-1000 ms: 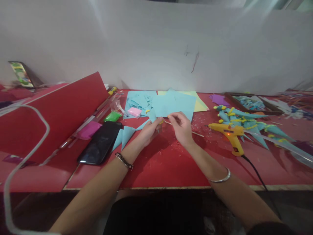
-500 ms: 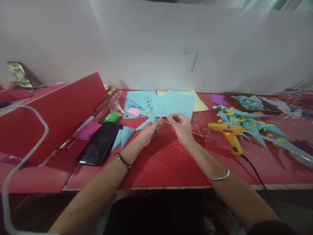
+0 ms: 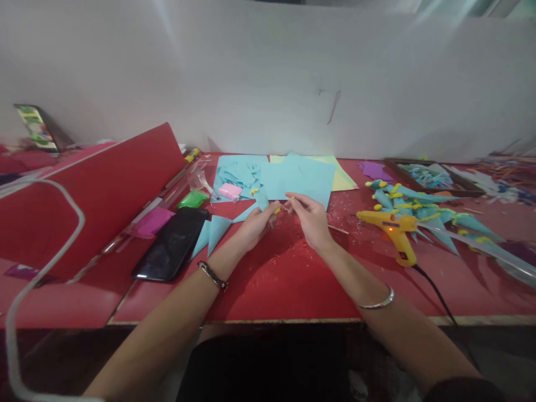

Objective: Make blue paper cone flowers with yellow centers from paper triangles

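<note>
Near the middle of the red table, my left hand (image 3: 256,226) is closed on a light blue paper cone (image 3: 262,199) that carries small yellow bits. Just right of it, my right hand (image 3: 312,220) has thumb and fingertips pinched on a small yellow piece (image 3: 292,198). A short gap separates the two hands. Blue paper sheets (image 3: 301,177) lie behind them. More folded blue paper cones (image 3: 218,230) rest to the left of my left hand.
A yellow glue gun (image 3: 391,226) with its light on lies right, before blue cones with yellow trim (image 3: 431,215). At left are a black phone (image 3: 170,245), clay packets (image 3: 192,199) and a red board (image 3: 104,195). A tray (image 3: 433,176) sits back right.
My right hand has shifted very slightly, its fingertips still pinched. My left hand stays almost where it was. The objects on the table have not moved.
</note>
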Demonstrator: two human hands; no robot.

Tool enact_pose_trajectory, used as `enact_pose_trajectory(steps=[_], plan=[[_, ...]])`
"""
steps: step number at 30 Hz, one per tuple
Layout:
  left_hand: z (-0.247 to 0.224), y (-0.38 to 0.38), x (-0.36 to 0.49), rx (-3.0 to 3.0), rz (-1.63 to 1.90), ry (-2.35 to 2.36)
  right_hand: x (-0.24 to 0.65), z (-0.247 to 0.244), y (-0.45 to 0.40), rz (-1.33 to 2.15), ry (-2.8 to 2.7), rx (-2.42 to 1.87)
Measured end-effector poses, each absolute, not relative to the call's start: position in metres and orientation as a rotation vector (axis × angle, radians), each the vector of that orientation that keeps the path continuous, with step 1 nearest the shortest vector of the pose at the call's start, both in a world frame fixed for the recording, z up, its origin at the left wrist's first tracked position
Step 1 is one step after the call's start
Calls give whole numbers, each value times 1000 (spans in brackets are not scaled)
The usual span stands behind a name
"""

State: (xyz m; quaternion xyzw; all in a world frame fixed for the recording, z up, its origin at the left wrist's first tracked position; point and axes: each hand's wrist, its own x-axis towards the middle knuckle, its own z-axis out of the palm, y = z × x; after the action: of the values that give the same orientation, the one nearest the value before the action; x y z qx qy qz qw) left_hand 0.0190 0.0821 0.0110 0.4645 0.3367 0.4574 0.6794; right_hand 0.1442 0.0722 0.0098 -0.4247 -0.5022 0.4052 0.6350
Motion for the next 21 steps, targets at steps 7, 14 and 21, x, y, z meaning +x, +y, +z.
enact_pose_trajectory(steps=[7, 14, 21], plan=[[12, 81, 19, 1056, 1034, 747, 144, 8, 76, 1157, -882, -893], [9, 82, 19, 1083, 1027, 757, 146, 10, 78, 1378, -743, -837], [12, 81, 20, 1063, 1020, 830, 145, 15, 73, 1419, -688, -836]])
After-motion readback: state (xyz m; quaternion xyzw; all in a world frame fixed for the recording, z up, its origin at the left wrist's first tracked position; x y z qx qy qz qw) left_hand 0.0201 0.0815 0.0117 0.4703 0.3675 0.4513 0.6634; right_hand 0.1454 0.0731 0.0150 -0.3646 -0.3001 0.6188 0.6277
